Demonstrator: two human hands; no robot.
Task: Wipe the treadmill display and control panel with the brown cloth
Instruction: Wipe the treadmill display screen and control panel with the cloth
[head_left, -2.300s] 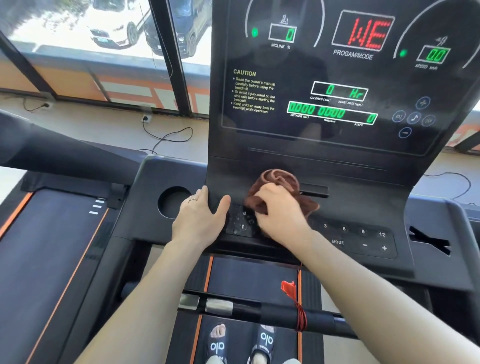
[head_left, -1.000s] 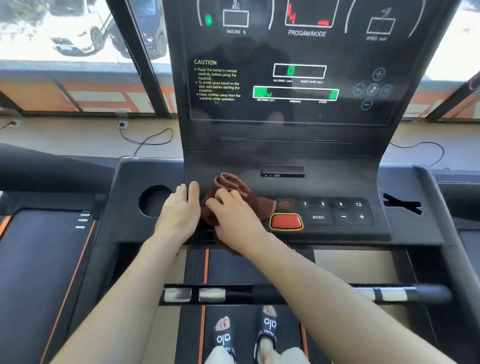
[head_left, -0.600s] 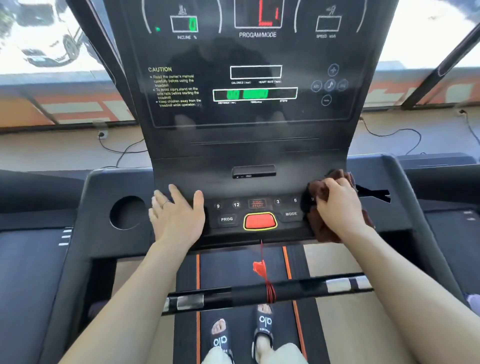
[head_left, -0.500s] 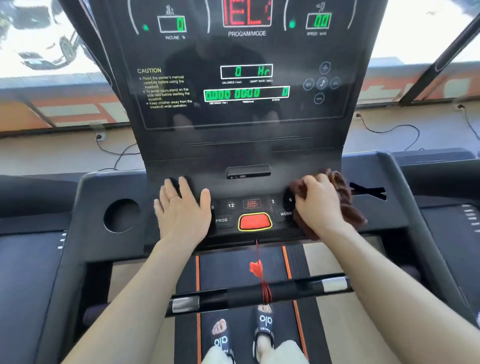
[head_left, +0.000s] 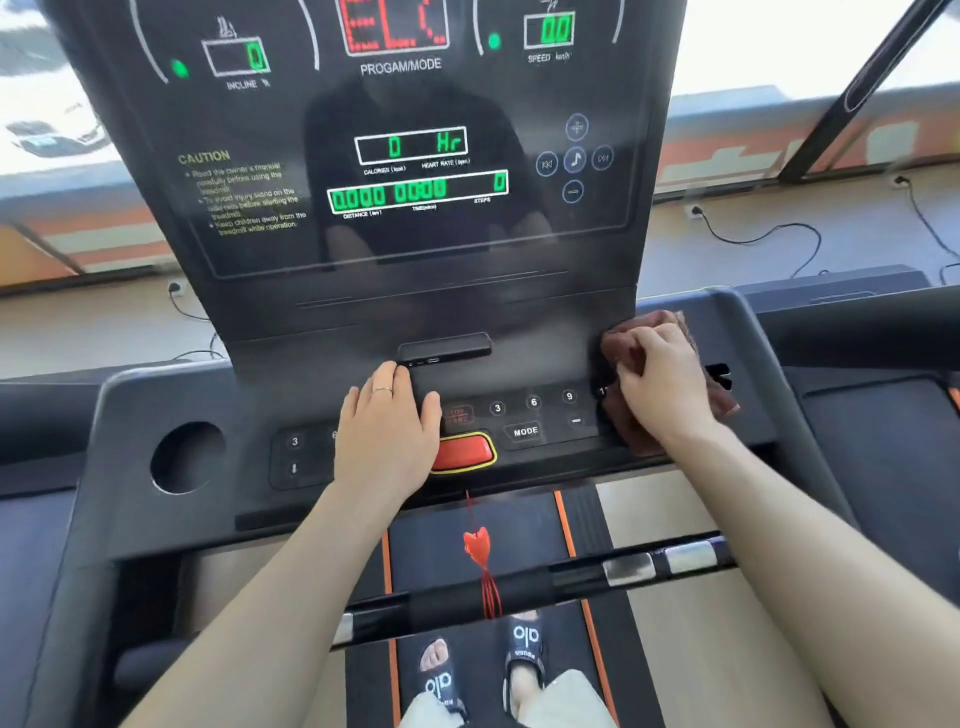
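The treadmill's black display (head_left: 405, 156) stands upright ahead with green and red readouts lit. Below it lies the control panel (head_left: 535, 415) with round number keys, a MODE key and a red stop button (head_left: 465, 452). My right hand (head_left: 660, 384) presses the bunched brown cloth (head_left: 623, 348) onto the panel's right end, covering the last keys. My left hand (head_left: 387, 431) rests flat on the panel left of the red button, fingers together, a ring on one finger, holding nothing.
A round cup hole (head_left: 188, 457) sits in the console's left wing. A black handlebar (head_left: 519, 592) with silver sensor pads and a red safety cord (head_left: 480, 551) crosses below. My feet in sandals stand on the belt. Windows and wall sockets with cables lie behind.
My right hand has carried the cloth from the panel's left side to its right end. My left hand has shifted right, closer to the red button.
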